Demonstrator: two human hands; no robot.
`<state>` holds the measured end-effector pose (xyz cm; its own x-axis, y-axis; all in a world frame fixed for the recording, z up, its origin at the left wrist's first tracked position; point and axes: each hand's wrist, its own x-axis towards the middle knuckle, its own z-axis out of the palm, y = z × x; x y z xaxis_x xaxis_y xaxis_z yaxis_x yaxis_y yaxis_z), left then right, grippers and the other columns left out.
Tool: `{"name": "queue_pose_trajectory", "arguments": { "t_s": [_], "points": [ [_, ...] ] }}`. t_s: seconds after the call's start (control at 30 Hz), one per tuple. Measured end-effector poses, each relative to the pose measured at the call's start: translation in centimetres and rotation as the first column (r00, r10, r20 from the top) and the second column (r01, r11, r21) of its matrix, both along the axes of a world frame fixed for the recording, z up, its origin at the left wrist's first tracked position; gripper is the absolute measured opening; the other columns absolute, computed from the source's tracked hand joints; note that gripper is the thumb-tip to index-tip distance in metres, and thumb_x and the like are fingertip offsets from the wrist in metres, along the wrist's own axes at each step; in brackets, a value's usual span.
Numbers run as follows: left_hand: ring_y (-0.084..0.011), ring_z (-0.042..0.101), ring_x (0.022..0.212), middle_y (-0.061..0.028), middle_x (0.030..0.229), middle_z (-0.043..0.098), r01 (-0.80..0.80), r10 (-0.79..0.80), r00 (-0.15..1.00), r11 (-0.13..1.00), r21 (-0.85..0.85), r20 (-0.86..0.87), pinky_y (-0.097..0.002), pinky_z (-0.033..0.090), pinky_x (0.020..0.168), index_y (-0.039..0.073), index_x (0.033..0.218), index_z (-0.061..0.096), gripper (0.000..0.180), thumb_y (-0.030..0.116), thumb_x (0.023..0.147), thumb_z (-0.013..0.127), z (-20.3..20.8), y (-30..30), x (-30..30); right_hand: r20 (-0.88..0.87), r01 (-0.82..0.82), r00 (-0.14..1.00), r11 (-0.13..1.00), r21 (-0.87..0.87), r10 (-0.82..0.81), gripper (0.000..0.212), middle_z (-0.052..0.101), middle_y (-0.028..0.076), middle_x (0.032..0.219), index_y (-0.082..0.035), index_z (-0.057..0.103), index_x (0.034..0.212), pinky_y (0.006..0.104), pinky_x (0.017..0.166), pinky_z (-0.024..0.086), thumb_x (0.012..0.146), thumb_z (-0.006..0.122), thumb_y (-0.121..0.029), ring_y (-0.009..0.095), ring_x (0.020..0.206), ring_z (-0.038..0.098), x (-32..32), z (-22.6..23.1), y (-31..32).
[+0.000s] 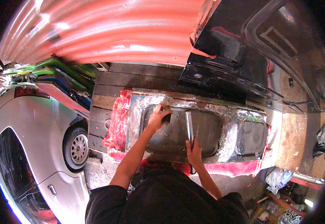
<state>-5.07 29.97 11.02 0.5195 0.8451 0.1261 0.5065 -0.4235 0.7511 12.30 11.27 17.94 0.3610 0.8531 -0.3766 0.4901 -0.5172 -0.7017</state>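
Observation:
A worn metal vehicle panel (228, 136) lies in front of me, with dark recessed sections and whitish, scraped borders. Near its far left edge my left hand (158, 118) is closed around a small dark block (166, 118), partly hidden by the fingers. My right hand (194, 152) grips a long, narrow silver bar-like tool (189, 125) at the panel's near edge. The bar reaches away from me over the large recess, and its dark lower end shows below the hand. Whether the bar touches the panel, I cannot tell.
Red cloth (118, 125) lies under the panel on a plank bench (117, 78). A silver car (33, 123) stands at the left. Large black body panels (222, 52) rise at the far right, beside a red corrugated sheet (125, 30). Clutter (282, 212) fills the lower right.

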Motion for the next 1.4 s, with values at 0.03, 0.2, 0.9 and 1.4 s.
{"name": "queue_pose_trajectory", "arguments": {
  "t_s": [0.03, 0.2, 0.9, 1.4],
  "points": [
    [-0.0363, 0.055, 0.109, -0.0127, 0.118, 0.048, -0.013, 0.013, 1.000, 0.999, -0.030, -0.005, -0.0437, 0.049, 0.089, 0.018, 0.108, 0.060, 0.055, -0.009, 0.061, 0.069, -0.4, -0.1, -0.2, -0.016, -0.005, 1.000, 1.000, -0.010, 0.005, 0.051, 0.060, 0.030, 0.104, 0.005, 0.046, 0.124, 0.0510, 0.086, 0.044, 0.098, 0.050, -0.039, 0.048, 0.094, 0.058, 0.0, 0.2, 0.1],
    [-0.0372, 0.055, 0.099, -0.0145, 0.104, 0.048, -0.038, 0.048, 0.983, 0.997, -0.060, 0.176, -0.0430, 0.048, 0.083, 0.013, 0.103, 0.059, 0.052, -0.014, 0.058, 0.064, -0.8, 0.4, 0.1, 0.061, -0.029, 0.998, 0.997, 0.067, 0.025, 0.057, 0.061, 0.031, 0.102, 0.006, 0.043, 0.127, 0.0525, 0.087, 0.043, 0.098, 0.049, -0.043, 0.050, 0.095, 0.058, 0.3, -1.2, -0.3],
    [-0.0339, 0.050, 0.086, -0.0127, 0.090, 0.052, -0.129, 0.106, 0.938, 0.990, 0.049, 0.331, -0.0383, 0.043, 0.077, 0.005, 0.093, 0.057, 0.040, -0.006, 0.055, 0.060, -0.3, 2.8, 2.5, 0.458, -0.591, 0.756, 0.789, 0.169, 0.468, 0.038, 0.068, 0.014, 0.086, -0.010, 0.057, 0.112, 0.0462, 0.060, 0.053, 0.088, 0.065, -0.038, 0.037, 0.071, 0.066, 2.7, -1.3, 6.5],
    [-0.0288, 0.050, 0.081, -0.0125, 0.089, 0.049, -0.238, 0.214, 0.921, 0.971, 0.036, 0.324, -0.0342, 0.043, 0.072, 0.006, 0.094, 0.060, 0.033, -0.004, 0.062, 0.062, -1.6, 2.4, 3.4, 0.540, -0.597, 0.688, 0.801, 0.040, 0.485, 0.038, 0.068, 0.010, 0.084, -0.012, 0.059, 0.108, 0.0420, 0.056, 0.053, 0.084, 0.068, -0.040, 0.027, 0.064, 0.067, 2.4, -0.6, 8.2]
  ]
}}
